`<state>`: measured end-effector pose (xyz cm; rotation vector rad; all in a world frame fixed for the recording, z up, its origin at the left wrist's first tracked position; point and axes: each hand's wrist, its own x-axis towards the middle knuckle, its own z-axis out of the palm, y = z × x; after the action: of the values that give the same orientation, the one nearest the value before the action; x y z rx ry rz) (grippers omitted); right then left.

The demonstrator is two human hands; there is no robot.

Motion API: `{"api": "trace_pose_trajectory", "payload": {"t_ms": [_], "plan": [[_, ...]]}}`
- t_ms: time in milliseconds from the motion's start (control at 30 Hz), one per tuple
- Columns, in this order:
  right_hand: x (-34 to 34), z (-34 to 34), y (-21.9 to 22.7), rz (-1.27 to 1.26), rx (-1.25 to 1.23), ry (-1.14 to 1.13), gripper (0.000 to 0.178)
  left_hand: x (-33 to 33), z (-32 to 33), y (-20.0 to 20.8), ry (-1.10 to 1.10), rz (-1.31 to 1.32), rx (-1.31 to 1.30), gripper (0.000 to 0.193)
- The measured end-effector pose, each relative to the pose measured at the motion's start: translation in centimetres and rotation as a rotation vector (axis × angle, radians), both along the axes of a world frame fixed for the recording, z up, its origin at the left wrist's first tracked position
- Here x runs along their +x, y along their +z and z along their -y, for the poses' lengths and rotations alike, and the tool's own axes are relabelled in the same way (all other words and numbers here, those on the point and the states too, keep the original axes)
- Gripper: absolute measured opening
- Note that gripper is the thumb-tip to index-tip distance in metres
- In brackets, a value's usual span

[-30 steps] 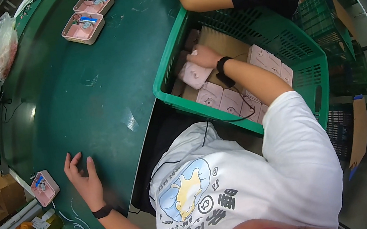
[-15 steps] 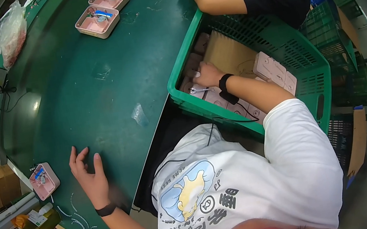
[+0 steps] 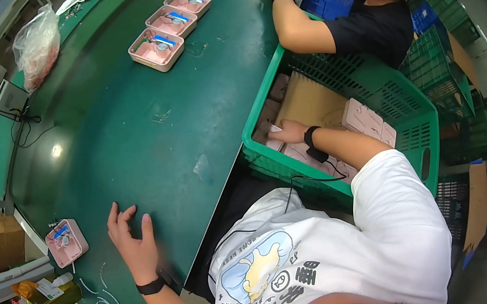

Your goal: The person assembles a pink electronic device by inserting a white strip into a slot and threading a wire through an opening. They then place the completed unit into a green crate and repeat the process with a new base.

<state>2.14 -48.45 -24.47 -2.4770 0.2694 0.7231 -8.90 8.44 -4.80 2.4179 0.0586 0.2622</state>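
Note:
My right hand (image 3: 292, 133) reaches into a green plastic crate (image 3: 248, 130), fingers closed at a pink plastic case (image 3: 262, 132) along its left wall; the fingertips are partly hidden. More pink cases (image 3: 369, 123) with thin dark wires lie in the crate beside a brown cardboard sheet (image 3: 314, 99). Over the green table (image 3: 109, 155) my left hand (image 3: 134, 242) is empty, its fingers curved and apart. Left of it stands an open pink case (image 3: 67, 243) with a blue part and wires inside.
Three open pink cases (image 3: 157, 49) stand in a row at the far side. A co-worker in black (image 3: 365, 35) handles a pink piece beyond the crate. Short clear strips (image 3: 108, 298) lie near the table's left corner. A filled plastic bag (image 3: 38, 50) is at far left.
The view has shifted, so the table and crate sit lower and more to the right. My right hand stays in the crate, and the left keeps its spread pose. The co-worker's hands now show.

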Motion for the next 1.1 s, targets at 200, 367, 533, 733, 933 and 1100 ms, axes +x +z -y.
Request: {"api": "trace_pose_trajectory", "payload": {"t_ms": [200, 367, 533, 733, 933, 1100], "plan": [[-2.3, -1.8, 0.8, 0.27, -0.001, -0.117, 0.076, 0.3, 0.3, 0.0, -0.002, 0.021, -0.042, 0.034], [-0.9, 0.1, 7.9, 0.367, 0.061, -0.12, 0.072, 0.3, 0.3, 0.1, -0.008, 0.004, -0.044, 0.032], [-0.6, 6.9, 18.4, 0.373, 0.821, -0.465, 0.06, -0.2, 0.3, 0.4, -0.014, 0.001, -0.08, 0.033], [2.6, 3.5, 26.6, 0.106, 1.672, -0.194, 0.07, -0.4, 2.5, 3.7, -0.073, -0.132, -0.174, 0.049], [6.6, -21.2, 26.8, -0.046, 1.612, -0.332, 0.058, -0.1, 13.4, 6.1, -0.417, 0.21, -0.482, 0.094], [4.2, -31.0, 25.4, -0.196, 1.437, -0.371, 0.063, -0.1, 11.0, 2.9, 0.103, 0.339, -0.789, 0.078]]}}
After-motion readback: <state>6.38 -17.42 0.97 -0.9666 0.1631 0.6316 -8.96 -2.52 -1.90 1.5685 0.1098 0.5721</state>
